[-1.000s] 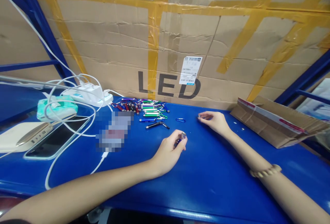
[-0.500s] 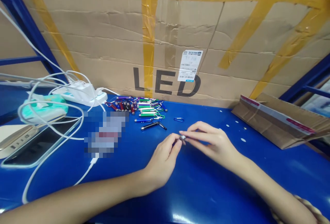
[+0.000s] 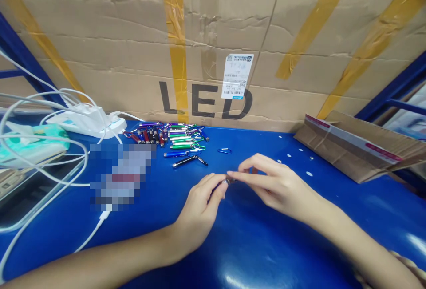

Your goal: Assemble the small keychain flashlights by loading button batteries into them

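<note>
Between the thumb and forefinger of my left hand (image 3: 199, 211) is a small shiny metal piece (image 3: 228, 180), mostly covered by the fingers; its kind cannot be made out. My right hand (image 3: 278, 182) meets it from the other side, forefinger stretched over its top and the thumb below. Both hands are held above the blue table. Just beyond them lies a lone blue carabiner (image 3: 224, 150). To its left a black pen-shaped flashlight (image 3: 184, 161) with a clip rests beside a blue one (image 3: 179, 154). Behind these is a pile of small flashlights (image 3: 155, 136) in red, purple, green and silver.
A large taped cardboard box (image 3: 133, 49) marked LED stands along the back. At the left are a white power strip (image 3: 96, 122), looping white cables, a tissue pack (image 3: 36, 140) and a phone (image 3: 29, 204). A pixelated patch covers something near the cable. An open carton (image 3: 342, 147) sits right.
The view has shifted, so the table things appear farther left. The metal piece has turned slightly between my fingers, and my right fingers are curled more around it.
</note>
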Action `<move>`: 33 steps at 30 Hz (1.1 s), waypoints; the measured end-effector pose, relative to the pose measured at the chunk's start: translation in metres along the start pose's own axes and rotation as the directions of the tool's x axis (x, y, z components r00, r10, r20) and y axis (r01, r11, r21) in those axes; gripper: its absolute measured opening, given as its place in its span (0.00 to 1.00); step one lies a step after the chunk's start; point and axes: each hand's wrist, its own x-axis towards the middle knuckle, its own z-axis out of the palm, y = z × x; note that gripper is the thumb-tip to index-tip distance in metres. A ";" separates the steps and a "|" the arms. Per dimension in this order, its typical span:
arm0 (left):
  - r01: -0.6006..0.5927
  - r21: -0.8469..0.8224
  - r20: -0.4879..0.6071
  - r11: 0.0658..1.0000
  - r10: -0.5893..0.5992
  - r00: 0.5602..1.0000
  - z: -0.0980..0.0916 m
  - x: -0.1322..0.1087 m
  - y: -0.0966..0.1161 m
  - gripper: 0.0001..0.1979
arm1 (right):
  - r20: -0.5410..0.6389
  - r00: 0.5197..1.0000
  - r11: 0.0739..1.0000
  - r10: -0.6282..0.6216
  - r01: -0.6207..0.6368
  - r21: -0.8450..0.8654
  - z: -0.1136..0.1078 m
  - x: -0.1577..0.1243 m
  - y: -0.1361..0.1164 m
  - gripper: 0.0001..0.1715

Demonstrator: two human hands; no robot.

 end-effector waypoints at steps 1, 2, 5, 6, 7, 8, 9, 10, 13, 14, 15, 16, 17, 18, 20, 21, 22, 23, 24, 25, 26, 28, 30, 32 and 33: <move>-0.004 0.009 -0.001 1.000 0.004 1.000 0.000 0.000 0.000 0.12 | 0.018 1.000 1.000 -0.017 0.017 -0.022 -0.001 0.000 -0.002 0.21; -0.009 0.014 0.004 1.000 0.009 1.000 0.000 0.000 -0.001 0.13 | 0.033 0.999 0.999 -0.030 0.031 -0.036 -0.001 0.001 -0.003 0.22; -0.023 0.006 0.029 1.000 0.023 0.999 0.000 0.000 0.000 0.12 | 0.036 0.999 0.999 -0.034 0.035 -0.017 -0.002 0.001 -0.006 0.23; -0.029 0.003 0.034 1.000 0.029 0.999 0.000 0.000 0.000 0.11 | 0.025 0.999 1.000 -0.023 0.023 0.015 -0.002 0.001 -0.006 0.22; -0.037 0.002 0.035 0.999 0.037 0.999 0.000 0.000 0.000 0.11 | 0.011 1.000 0.998 -0.010 0.009 0.060 -0.002 0.001 -0.006 0.21; -0.047 0.004 0.035 0.999 0.047 0.998 0.000 -0.001 0.001 0.11 | -0.001 1.000 0.994 0.006 -0.006 0.111 -0.002 0.001 -0.005 0.20; -0.058 0.009 0.034 0.998 0.058 0.998 0.000 -0.001 0.001 0.11 | -0.010 1.000 0.986 0.025 -0.023 0.164 -0.002 0.001 -0.005 0.19; -0.069 0.014 0.034 0.997 0.069 0.997 0.000 -0.002 0.001 0.11 | -0.017 0.999 0.975 0.048 -0.043 0.216 -0.002 0.002 -0.005 0.17; -0.101 0.038 0.029 0.994 0.100 0.995 0.000 -0.003 0.002 0.11 | -0.046 0.989 0.929 0.140 -0.115 0.352 -0.001 0.005 -0.006 0.11; -0.115 0.049 0.030 0.992 0.114 0.993 0.000 -0.003 0.002 0.11 | -0.057 0.981 0.909 0.183 -0.147 0.389 0.000 0.007 -0.007 0.09; -0.132 0.062 0.035 0.989 0.130 0.991 0.000 -0.004 0.002 0.10 | -0.063 0.971 0.888 0.230 -0.183 0.422 0.000 0.008 -0.009 0.07; -0.153 0.073 0.044 0.986 0.150 0.988 0.001 -0.004 0.002 0.10 | -0.065 0.959 0.866 0.277 -0.220 0.450 0.001 0.009 -0.010 0.06; -0.174 0.082 0.054 0.981 0.170 0.984 0.001 -0.004 0.002 0.09 | -0.061 0.946 0.844 0.318 -0.253 0.474 0.002 0.009 -0.012 0.05; -0.192 0.085 0.061 0.978 0.187 0.980 0.001 -0.004 0.002 0.09 | -0.054 0.935 0.824 0.352 -0.281 0.492 0.002 0.010 -0.013 0.05; -0.207 0.079 0.054 0.975 0.203 0.978 0.001 -0.004 0.001 0.08 | -0.039 0.919 0.798 0.392 -0.318 0.512 0.003 0.010 -0.014 0.06; -0.202 0.072 0.036 0.977 0.200 0.979 0.001 -0.005 0.001 0.08 | -0.033 0.915 0.792 0.402 -0.329 0.515 0.003 0.010 -0.014 0.06; -0.193 0.063 0.016 0.979 0.193 0.981 0.001 -0.005 0.001 0.08 | -0.032 0.913 0.791 0.406 -0.334 0.513 0.003 0.010 -0.014 0.05; -0.182 0.055 -0.002 0.982 0.183 0.983 0.001 -0.005 0.001 0.08 | -0.038 0.914 0.797 0.403 -0.330 0.506 0.002 0.010 -0.014 0.05; -0.171 0.046 -0.015 0.984 0.172 0.985 0.000 -0.005 0.001 0.07 | -0.051 0.918 0.806 0.394 -0.319 0.498 0.002 0.010 -0.014 0.04; -0.159 0.038 -0.024 0.987 0.160 0.987 0.000 -0.005 0.001 0.07 | -0.071 0.922 0.820 0.381 -0.301 0.487 0.001 0.010 -0.015 0.04; -0.147 0.029 -0.028 0.989 0.148 0.989 0.000 -0.006 0.001 0.07 | -0.094 0.927 0.835 0.364 -0.280 0.474 0.000 0.010 -0.015 0.04; -0.118 0.003 -0.040 0.993 0.118 0.992 0.000 -0.006 0.001 0.06 | -0.134 0.933 0.865 0.333 -0.246 0.437 -0.002 0.011 -0.016 0.04; -0.083 -0.039 -0.058 0.996 0.081 0.995 0.001 -0.007 0.000 0.06 | -0.156 0.937 0.887 0.311 -0.227 0.402 -0.004 0.011 -0.017 0.05; -0.062 -0.086 -0.072 0.994 0.056 0.996 0.002 -0.008 -0.001 0.04 | -0.168 0.943 0.898 0.288 -0.205 0.390 -0.003 0.011 -0.018 0.06; -0.061 -0.104 -0.075 0.993 0.054 0.996 0.003 -0.008 -0.001 0.03 | -0.175 0.944 0.900 0.279 -0.193 0.390 -0.002 0.011 -0.019 0.06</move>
